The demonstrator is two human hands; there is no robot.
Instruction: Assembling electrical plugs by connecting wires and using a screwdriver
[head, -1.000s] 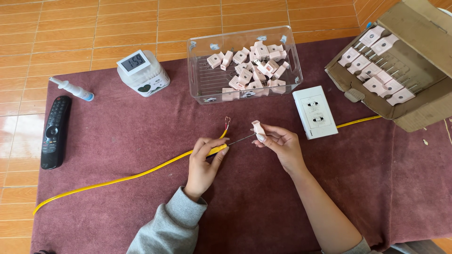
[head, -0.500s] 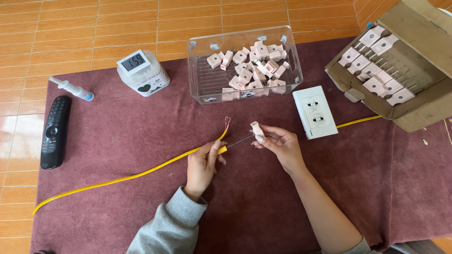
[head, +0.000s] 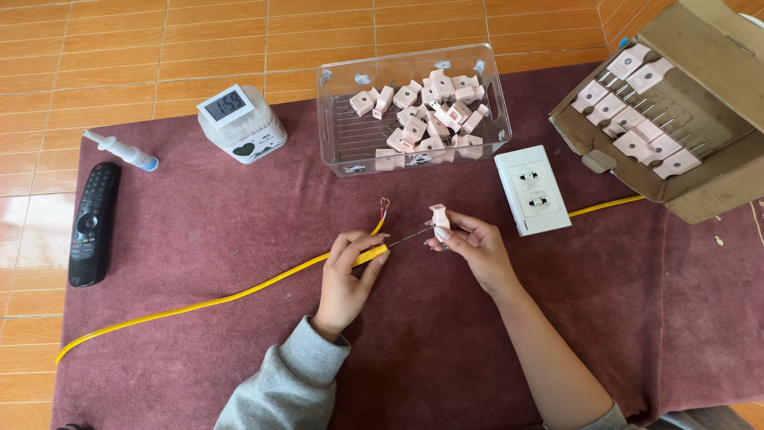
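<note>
My left hand (head: 347, 271) pinches the end of a yellow cable (head: 199, 302) that runs off to the lower left across the maroon mat (head: 199, 231). Two bare wire ends stick out of the cable: one curls up with a reddish tip (head: 384, 209), the other runs right toward my right hand. My right hand (head: 473, 247) holds a small pink plug (head: 439, 216) upright between its fingertips, touching that wire end.
A clear plastic bin (head: 334, 143) with several pink plugs stands behind the hands. A white double socket (head: 532, 189) lies to the right, a cardboard box (head: 716, 175) of plugs at far right. A white digital timer (head: 239, 123), small tube (head: 119, 150) and black remote (head: 91, 223) sit left.
Both hands stay almost in place; the left hand has shifted its grip slightly along the cable end. The plug remains in the right hand.
</note>
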